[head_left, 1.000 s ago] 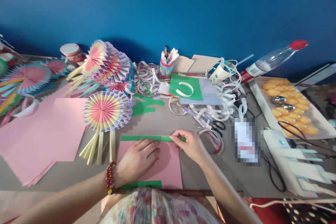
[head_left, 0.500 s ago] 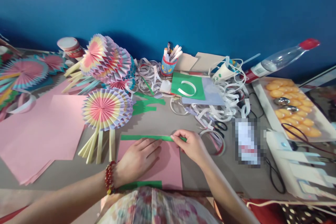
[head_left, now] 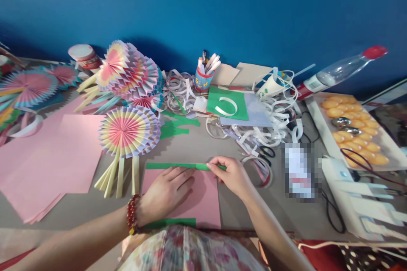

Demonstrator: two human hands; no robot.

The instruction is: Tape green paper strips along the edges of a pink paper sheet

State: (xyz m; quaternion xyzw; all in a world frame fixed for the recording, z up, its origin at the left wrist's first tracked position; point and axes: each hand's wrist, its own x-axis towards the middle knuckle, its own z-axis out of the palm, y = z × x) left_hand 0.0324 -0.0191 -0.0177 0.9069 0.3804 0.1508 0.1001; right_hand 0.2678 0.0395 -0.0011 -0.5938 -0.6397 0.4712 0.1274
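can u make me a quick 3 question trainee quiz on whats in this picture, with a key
1. True or false: the left hand rests on a pink sheet.
2. What colour is the bottle cap?
a) green
b) red
c) white
3. Fill in: the right hand is at the strip along that sheet's far edge, and this strip is ____.

Key: 1. True; 2. b; 3. green

a pink sheet [head_left: 206,203] lies flat by the near edge of the desk [head_left: 235,216]; a narrow green band [head_left: 165,166] lines its far edge, a shorter green strip [head_left: 178,222] its near-left edge.
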